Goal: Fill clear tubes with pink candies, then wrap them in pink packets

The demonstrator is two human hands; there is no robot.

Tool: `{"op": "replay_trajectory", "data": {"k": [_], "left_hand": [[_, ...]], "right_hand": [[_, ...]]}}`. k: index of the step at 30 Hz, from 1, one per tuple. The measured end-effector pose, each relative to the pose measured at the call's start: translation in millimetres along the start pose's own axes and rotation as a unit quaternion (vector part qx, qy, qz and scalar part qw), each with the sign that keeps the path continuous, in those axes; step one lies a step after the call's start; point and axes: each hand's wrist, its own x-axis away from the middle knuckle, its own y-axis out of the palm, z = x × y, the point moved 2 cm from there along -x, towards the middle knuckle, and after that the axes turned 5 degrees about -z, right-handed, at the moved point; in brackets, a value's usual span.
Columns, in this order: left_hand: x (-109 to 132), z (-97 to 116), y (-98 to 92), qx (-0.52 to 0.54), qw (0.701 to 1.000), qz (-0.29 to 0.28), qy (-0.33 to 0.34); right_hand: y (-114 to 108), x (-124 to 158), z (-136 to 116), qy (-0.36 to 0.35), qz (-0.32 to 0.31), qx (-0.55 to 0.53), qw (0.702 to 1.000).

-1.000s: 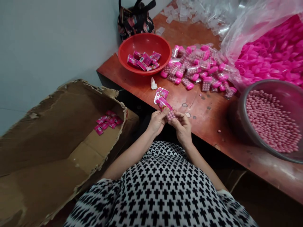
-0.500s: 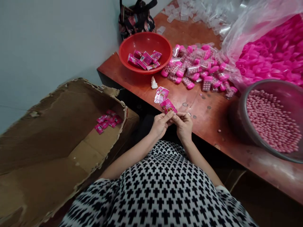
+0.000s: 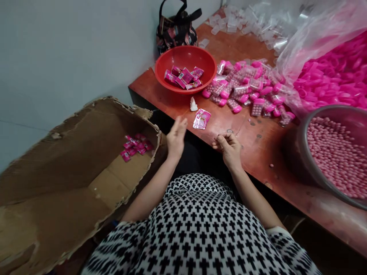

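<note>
Head view: near the centre of the frame, flat on the red-brown table (image 3: 169, 102), a few pink printed sleeves (image 3: 202, 119), overlapping, with lettering too small to read. Just lower left of them, left hand (image 3: 176, 138) blurred, fingers stretched open, with nothing seen in its hold. Lower right, right hand (image 3: 229, 148) with thumb and bent fingers drawn together; cannot tell whether anything sits between the tips. Above the sleeves, a white scrap (image 3: 194, 105), then a red bowl (image 3: 183, 55) of pink packets (image 3: 185, 77), print likewise illegible. Left of centre, more pink packets (image 3: 136, 146) inside a torn carton (image 3: 65, 164), cut off by the left edge. Upper right, heaped bead-filled bottles (image 3: 249, 86), partly hiding one another, and pink caps (image 3: 335, 76) cropped by the frame. At the right edge, a grey tub (image 3: 294, 147) of pink beads (image 3: 335, 152), also cut off.
</note>
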Motion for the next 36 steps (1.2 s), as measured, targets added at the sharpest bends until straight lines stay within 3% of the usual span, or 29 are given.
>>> {"op": "replay_trajectory", "data": {"k": [3,6,10,14,17,19,21,23,25,28,30,32,34,36], "left_hand": [[-25,-20,27.2,-0.280,0.953,-0.081,0.084],[-42,-32,42.4,-0.409,0.898,-0.106,0.118],[-47,-40,44.7,-0.424,0.888,-0.102,0.148],[-32,-37,47.2,-0.378,0.905,-0.079,0.178],[-14,-24,51.2,-0.308,0.928,-0.095,0.189],[-4,-15,50.8,-0.226,0.958,-0.100,0.147],[1,-11,48.1,-0.112,0.988,-0.104,0.032],[4,-12,47.1,0.002,0.985,-0.134,-0.105],[7,-13,48.1,0.082,0.960,-0.181,-0.195],[9,-15,49.2,0.131,0.943,-0.184,-0.243],[11,-16,49.6,0.147,0.944,-0.148,-0.255],[13,-15,50.0,0.160,0.945,-0.111,-0.263],[14,-14,50.2,0.175,0.942,-0.081,-0.275],[14,-12,49.7,0.194,0.936,-0.059,-0.288]], "right_hand": [[1,-5,-4,0.000,-0.023,0.033,0.999],[1,-13,-7,0.004,-0.038,0.064,0.997],[1,-31,-3,-0.009,-0.042,0.121,0.992],[6,-52,3,-0.049,-0.010,0.135,0.990],[8,-63,5,-0.028,-0.023,0.078,0.996],[6,-65,3,-0.006,-0.046,0.050,0.998],[4,-63,0,0.008,-0.090,0.048,0.995],[1,-60,-4,0.021,-0.153,0.071,0.985],[-2,-60,-8,0.026,-0.219,0.117,0.968],[-15,-76,-20,-0.034,-0.258,0.258,0.931],[-30,-99,-36,-0.129,-0.206,0.400,0.884],[-49,-125,-52,-0.217,-0.149,0.561,0.785],[-67,-149,-62,-0.231,-0.172,0.674,0.680],[-81,-165,-65,-0.229,-0.227,0.733,0.599]]}}
